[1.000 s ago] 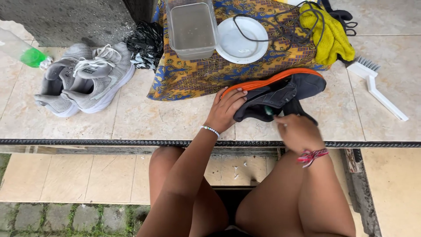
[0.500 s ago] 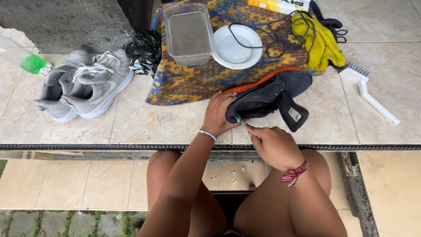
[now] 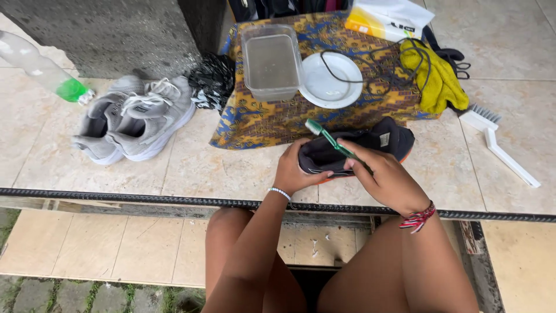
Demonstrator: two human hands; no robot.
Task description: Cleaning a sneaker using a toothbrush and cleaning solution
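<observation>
My left hand (image 3: 294, 171) grips the near end of a black shoe with an orange sole (image 3: 370, 148), which rests on the tiled floor. My right hand (image 3: 388, 179) holds a green toothbrush (image 3: 331, 141) by its handle, with the bristle head pointing up and left over the shoe's opening. Both hands meet at the shoe just past the floor's front edge. My bare knees show below.
A patterned cloth (image 3: 260, 122) carries a clear tub of water (image 3: 271, 61), a white plate (image 3: 331, 80), a dark cord and yellow gloves (image 3: 437, 78). Grey sneakers (image 3: 136, 119) and a plastic bottle (image 3: 40, 69) lie left. A white scrub brush (image 3: 501, 145) lies right.
The shoe has turned upright in my left hand, its orange sole now underneath. My right hand has raised the green toothbrush over the shoe. The view has moved closer.
</observation>
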